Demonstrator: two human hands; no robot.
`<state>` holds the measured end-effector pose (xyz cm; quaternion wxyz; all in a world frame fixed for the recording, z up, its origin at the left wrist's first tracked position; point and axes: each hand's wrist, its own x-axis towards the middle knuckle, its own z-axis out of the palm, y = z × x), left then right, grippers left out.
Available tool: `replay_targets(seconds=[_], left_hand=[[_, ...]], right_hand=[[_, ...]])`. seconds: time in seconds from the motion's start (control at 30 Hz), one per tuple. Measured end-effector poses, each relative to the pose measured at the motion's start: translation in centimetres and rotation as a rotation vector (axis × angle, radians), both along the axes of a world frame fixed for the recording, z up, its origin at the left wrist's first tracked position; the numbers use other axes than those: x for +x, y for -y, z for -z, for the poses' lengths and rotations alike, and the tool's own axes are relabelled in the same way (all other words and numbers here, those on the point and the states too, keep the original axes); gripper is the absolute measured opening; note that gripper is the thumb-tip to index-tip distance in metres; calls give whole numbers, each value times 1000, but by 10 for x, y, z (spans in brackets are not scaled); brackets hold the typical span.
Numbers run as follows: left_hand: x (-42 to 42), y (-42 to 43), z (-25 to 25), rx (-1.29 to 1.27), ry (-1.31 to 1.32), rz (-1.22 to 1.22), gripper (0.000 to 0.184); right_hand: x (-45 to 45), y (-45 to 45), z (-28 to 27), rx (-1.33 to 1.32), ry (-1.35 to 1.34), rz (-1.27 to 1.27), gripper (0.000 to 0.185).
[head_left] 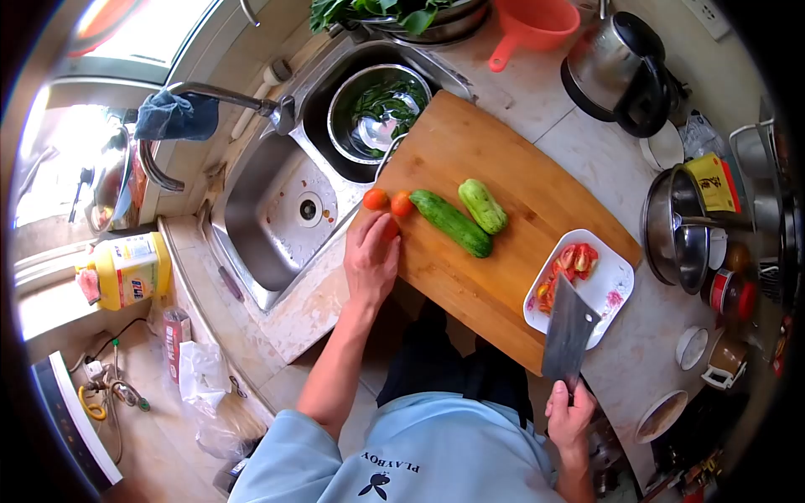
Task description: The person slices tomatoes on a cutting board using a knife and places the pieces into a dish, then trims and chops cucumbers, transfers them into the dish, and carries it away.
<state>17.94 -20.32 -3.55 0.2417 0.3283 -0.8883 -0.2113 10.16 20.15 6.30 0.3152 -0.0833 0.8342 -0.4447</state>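
Note:
My left hand [372, 256] is at the left edge of the wooden cutting board [453, 134], fingers curled over a small tomato [392, 230] that they mostly hide. Just beyond the fingertips sit two more red tomatoes, one [375, 199] at the board's edge and another [401, 202] beside it. A dark green cucumber [451, 223] and a shorter pale green one [482, 206] lie side by side mid-board. My right hand [570, 415] grips a cleaver [570, 331] by its handle. Its blade overlaps a white flowered dish [610, 289] holding cut tomato pieces [577, 261].
Left of the board is a steel double sink [264, 210] with a faucet [218, 94]. A metal bowl of greens [340, 126] stands in its far basin. An electric kettle [599, 63], a red strainer [537, 25] and stacked pans [662, 222] line the back and right counter.

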Motion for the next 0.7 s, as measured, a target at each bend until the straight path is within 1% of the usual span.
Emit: replay_targets(seconds=[0.07, 0.1, 0.17, 0.2, 0.3, 0.4, 0.5, 0.53, 0.63, 0.7], left_hand=[[5, 4, 8, 60, -13, 73, 44], [5, -5, 7, 118, -87, 84, 45], [4, -40, 2, 240, -234, 112, 48], [3, -52, 6, 184, -267, 166, 52], [7, -58, 19, -8, -144, 250, 51], [16, -56, 22, -18, -158, 284, 45], [20, -52, 34, -3, -256, 311, 40], [18, -51, 33, -8, -289, 309, 35], [12, -50, 35, -14, -348, 384, 35], [10, -48, 31, -21, -328, 416, 35]], right_hand=[[-3, 19, -3, -3, -1, -41, 17], [-4, 23, -1, 11, 27, -84, 16], [-7, 36, 1, 32, -35, -183, 16], [-10, 49, -4, 31, -30, -202, 16], [-15, 85, -4, -55, -187, -249, 17], [-14, 100, 2, -29, -216, -314, 20], [-14, 115, 3, 30, -274, -398, 23], [-15, 119, 3, 59, -291, -434, 24], [-16, 134, 0, 154, -378, -543, 27], [-18, 141, -3, 225, -407, -617, 27]])
